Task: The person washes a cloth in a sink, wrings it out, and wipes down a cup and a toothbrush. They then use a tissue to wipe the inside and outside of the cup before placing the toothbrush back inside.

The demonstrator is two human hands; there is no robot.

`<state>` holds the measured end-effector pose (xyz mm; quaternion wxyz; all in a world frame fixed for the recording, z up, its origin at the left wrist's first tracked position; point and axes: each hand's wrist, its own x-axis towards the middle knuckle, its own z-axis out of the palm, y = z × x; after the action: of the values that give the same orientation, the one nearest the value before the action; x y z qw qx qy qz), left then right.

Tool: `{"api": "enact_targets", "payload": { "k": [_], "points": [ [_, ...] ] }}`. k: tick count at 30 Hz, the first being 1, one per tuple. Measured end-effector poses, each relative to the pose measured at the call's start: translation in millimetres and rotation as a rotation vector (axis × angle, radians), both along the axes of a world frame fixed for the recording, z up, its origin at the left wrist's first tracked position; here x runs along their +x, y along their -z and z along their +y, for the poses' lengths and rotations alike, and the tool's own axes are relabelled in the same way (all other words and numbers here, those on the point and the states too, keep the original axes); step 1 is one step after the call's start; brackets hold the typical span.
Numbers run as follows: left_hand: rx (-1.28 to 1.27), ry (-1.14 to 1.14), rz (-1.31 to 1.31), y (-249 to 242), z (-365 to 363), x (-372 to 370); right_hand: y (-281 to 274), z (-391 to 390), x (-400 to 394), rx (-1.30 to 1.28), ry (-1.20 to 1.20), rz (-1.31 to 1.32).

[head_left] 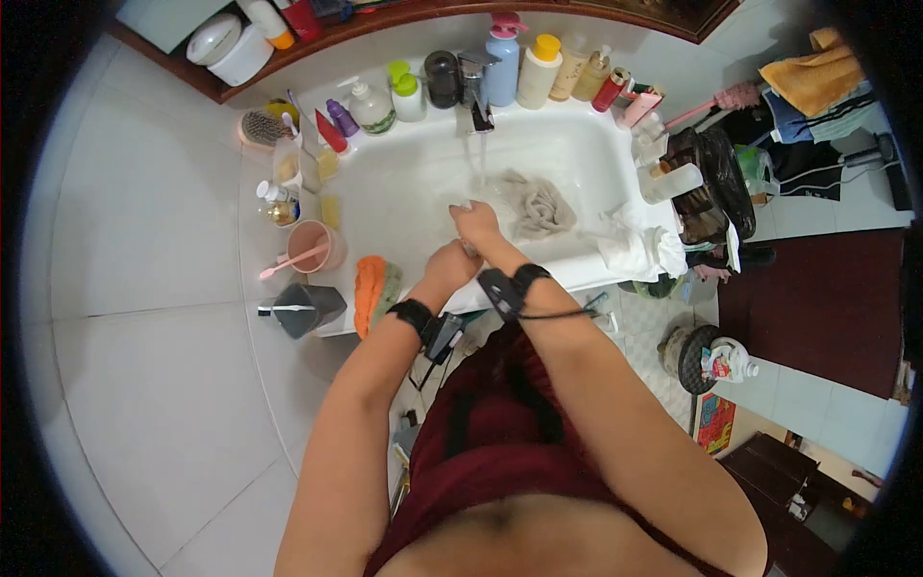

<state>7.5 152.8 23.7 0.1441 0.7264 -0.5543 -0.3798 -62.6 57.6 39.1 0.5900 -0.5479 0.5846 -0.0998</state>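
Over the white washbasin, my two hands meet near its front edge. My right hand is closed, with its fingers curled, just below the thin stream of water from the tap. My left hand is also closed and touches the right hand from the near left side. Whatever may be between the fingers is hidden. A wet, crumpled greyish cloth lies in the basin to the right of my right hand.
Bottles, including a blue pump bottle, line the basin's back rim. Along the left stand a pink cup and a dark cup. An orange-and-green cloth hangs at the front left; white cloth lies on the right rim.
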Motion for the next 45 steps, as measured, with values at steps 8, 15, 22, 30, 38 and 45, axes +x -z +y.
{"api": "enact_targets", "payload": {
  "k": [8, 15, 22, 30, 38, 45],
  "points": [
    [0.129, -0.491, 0.835, -89, 70, 25, -36, 43, -59, 0.554, 0.127, -0.566],
    [-0.025, -0.560, 0.938, -74, 127, 37, -50, 76, -60, 0.523, -0.145, -0.470],
    [-0.118, -0.722, 0.815, -54, 155, 44, -49, 83, -54, 0.509, -0.222, -0.336],
    [-0.467, -0.832, 0.789, -45, 140, 59, -39, 127, -49, 0.549, -0.550, -0.147],
    [-0.440, -0.592, 0.052, -25, 110, 46, 17, 161, -24, 0.085, -0.950, -0.025],
    [-0.057, -0.163, -0.204, -53, 122, 39, 5, 142, -31, -0.083, -1.161, 0.079]
  ]
}}
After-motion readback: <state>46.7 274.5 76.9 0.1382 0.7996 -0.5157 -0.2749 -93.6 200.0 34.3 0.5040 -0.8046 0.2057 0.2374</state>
